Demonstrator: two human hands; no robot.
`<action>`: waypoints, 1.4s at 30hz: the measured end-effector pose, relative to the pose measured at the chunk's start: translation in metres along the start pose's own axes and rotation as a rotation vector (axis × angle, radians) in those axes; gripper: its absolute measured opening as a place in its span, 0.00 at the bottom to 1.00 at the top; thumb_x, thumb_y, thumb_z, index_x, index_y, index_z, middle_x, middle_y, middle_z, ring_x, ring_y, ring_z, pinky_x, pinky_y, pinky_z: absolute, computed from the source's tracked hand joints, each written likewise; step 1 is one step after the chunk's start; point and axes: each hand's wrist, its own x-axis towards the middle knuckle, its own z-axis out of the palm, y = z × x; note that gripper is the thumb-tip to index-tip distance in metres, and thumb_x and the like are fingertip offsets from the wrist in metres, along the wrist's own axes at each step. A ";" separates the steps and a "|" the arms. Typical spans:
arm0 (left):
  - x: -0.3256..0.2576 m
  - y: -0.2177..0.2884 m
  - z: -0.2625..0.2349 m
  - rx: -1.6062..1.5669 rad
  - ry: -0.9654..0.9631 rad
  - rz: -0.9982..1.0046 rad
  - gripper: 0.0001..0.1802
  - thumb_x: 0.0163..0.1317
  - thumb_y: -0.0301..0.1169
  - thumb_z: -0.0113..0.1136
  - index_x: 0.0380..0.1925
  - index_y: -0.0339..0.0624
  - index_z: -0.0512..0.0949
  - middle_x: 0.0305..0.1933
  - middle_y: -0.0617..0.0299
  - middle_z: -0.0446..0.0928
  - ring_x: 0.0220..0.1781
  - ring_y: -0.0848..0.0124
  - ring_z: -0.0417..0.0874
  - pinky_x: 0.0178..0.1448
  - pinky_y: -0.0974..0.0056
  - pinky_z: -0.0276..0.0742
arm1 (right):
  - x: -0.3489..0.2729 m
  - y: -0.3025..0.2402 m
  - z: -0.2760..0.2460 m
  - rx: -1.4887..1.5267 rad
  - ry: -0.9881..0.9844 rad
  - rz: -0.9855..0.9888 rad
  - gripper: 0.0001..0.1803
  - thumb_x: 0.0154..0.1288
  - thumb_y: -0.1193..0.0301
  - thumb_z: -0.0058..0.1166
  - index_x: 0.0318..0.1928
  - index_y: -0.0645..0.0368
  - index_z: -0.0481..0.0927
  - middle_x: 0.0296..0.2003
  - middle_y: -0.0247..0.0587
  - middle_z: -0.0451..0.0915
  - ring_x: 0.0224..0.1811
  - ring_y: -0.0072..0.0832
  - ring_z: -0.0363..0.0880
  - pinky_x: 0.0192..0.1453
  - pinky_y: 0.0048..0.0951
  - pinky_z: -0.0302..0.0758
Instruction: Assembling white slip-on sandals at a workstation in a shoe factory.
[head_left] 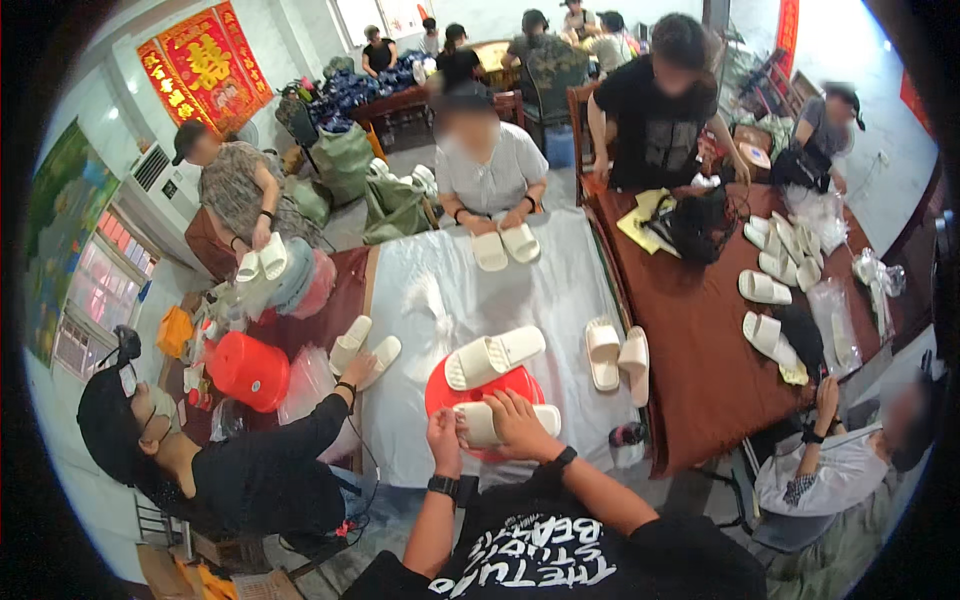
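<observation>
A cream slipper (478,428) lies crosswise, left to right: right hand (524,430) spread over its middle, left hand (444,438) curled at one end, hold unclear.

Smooth pale wall (855,50) toward two o'clock; rectangular red-and-gold banner (207,65) at ten; white-framed glass window (100,285) at nine; brown cloth-covered table (690,400) at three.

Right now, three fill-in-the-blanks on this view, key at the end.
1. The left hand and right hand are both at the same pale ____.
2. The round stand beneath is coloured ____.
3. The bucket is on the wearer's ____ side.

Missing words: slipper; red; left.
</observation>
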 end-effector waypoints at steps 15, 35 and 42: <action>0.002 0.009 -0.004 -0.139 -0.129 -0.070 0.11 0.71 0.35 0.54 0.46 0.41 0.70 0.37 0.59 0.81 0.31 0.73 0.84 0.23 0.72 0.77 | 0.006 -0.002 0.005 0.074 -0.031 0.094 0.57 0.35 0.62 0.77 0.69 0.48 0.60 0.67 0.48 0.62 0.74 0.51 0.54 0.75 0.49 0.54; 0.005 -0.011 -0.023 -0.340 -0.232 -0.086 0.10 0.69 0.30 0.58 0.46 0.37 0.72 0.41 0.55 0.84 0.22 0.74 0.81 0.15 0.73 0.69 | 0.007 0.015 0.020 0.127 -0.114 0.198 0.62 0.34 0.56 0.79 0.71 0.49 0.56 0.68 0.51 0.60 0.74 0.50 0.53 0.75 0.48 0.52; 0.006 -0.007 -0.016 -0.282 -0.199 -0.105 0.10 0.69 0.30 0.57 0.45 0.38 0.73 0.40 0.56 0.83 0.21 0.75 0.80 0.15 0.73 0.69 | 0.011 0.022 0.017 0.119 -0.141 0.195 0.65 0.33 0.55 0.80 0.71 0.48 0.53 0.69 0.51 0.58 0.74 0.51 0.51 0.75 0.48 0.51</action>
